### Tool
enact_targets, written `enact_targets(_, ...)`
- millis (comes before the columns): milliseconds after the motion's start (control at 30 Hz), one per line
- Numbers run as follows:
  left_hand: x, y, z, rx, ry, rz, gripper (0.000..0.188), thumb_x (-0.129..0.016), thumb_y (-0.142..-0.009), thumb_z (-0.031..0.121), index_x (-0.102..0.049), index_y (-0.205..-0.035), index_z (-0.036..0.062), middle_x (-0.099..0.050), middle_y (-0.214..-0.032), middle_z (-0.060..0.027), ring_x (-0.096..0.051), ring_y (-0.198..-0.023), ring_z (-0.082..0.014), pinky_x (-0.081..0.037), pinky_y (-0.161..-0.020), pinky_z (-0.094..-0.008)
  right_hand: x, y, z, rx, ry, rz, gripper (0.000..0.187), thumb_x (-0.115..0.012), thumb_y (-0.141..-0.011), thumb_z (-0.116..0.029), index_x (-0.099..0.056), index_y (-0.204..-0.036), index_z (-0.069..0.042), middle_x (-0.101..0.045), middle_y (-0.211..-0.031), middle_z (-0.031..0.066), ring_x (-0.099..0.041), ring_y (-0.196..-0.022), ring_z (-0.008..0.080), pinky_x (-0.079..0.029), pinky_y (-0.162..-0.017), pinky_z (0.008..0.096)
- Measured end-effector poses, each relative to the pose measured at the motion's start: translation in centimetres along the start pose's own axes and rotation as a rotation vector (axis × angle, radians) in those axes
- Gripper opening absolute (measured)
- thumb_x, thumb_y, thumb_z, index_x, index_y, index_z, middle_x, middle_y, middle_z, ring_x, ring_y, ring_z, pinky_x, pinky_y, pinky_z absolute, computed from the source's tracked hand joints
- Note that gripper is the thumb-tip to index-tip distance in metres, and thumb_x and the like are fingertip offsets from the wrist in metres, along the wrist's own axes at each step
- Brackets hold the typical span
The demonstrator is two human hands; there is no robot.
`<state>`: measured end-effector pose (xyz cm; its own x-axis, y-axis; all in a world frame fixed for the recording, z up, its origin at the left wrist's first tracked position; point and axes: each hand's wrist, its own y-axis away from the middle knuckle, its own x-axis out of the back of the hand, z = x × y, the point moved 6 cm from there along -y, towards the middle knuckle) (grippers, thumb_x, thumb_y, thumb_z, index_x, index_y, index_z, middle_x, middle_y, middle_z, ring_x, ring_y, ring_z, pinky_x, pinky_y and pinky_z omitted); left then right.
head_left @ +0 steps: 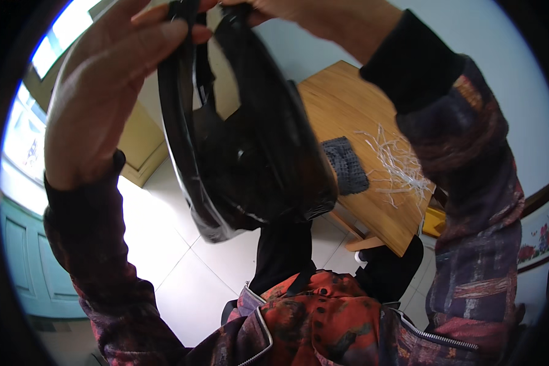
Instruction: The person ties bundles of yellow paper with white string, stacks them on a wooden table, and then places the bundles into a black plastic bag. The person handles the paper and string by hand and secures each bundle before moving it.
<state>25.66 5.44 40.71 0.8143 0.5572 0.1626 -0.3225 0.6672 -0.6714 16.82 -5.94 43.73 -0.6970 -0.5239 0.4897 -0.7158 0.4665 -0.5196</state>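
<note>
A black plastic bag (268,152) hangs by its handle loops in front of me, raised high in the view. Its mouth gapes and its inside is dark, so I cannot make out what it may contain. My left hand (113,79) is closed on the left handle, thumb and fingers meeting at the top. At the upper edge my right hand (305,15) grips the other handle, its fingertips partly cut off by the frame. Beyond the bag, on a wooden table (335,91), lie a grey knitted piece (348,168) and a tangle of white strips (399,161).
The wooden table stands to the right, one corner pointing toward me. Something yellow (433,221) is beside its lower edge. A teal cabinet (43,256) and bright windows are at the left. Pale floor tiles (183,274) spread below my legs.
</note>
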Motion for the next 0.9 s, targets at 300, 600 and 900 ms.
enact_targets(300,16.7,2.5,-2.2,0.268,0.034,-0.159,0.066,-0.067,-0.082,0.006,-0.035,-0.14,0.0004,-0.06,-0.117,-0.0136,-0.061,-0.102,-0.018,-0.049,-0.091,-0.0311,-16.0,-5.9,-6.6,0.242,-0.278,-0.334,0.017,-0.053,-0.081,0.002,-0.065,-0.093,0.001,-0.066,-0.082,0.0112,-0.065,-0.071,0.0167,-0.055,-0.065,0.0268)
enact_targets(600,30.0,5.9,1.0,0.462,0.066,0.052,0.036,-0.055,-0.086,-0.003,-0.047,-0.121,0.0,-0.058,-0.105,-0.0028,-0.053,-0.084,-0.0052,-0.045,-0.072,-0.0191,-28.6,-8.7,-14.9,0.194,-0.51,-0.385,0.016,-0.053,-0.079,0.001,-0.062,-0.091,0.005,-0.065,-0.085,0.0159,-0.064,-0.077,0.0208,-0.051,-0.07,0.0294)
enact_targets(900,33.9,14.9,-1.3,0.641,0.043,0.25,0.028,-0.047,-0.081,-0.011,-0.052,-0.105,0.0022,-0.055,-0.089,-0.0005,-0.053,-0.081,-0.0069,-0.045,-0.074,-0.0215,-38.7,1.3,-11.7,-0.244,-0.31,-0.574,0.034,-0.069,-0.075,-0.013,-0.052,-0.1,0.002,-0.061,-0.088,0.0166,-0.061,-0.086,0.036,-0.048,-0.078,0.0408)
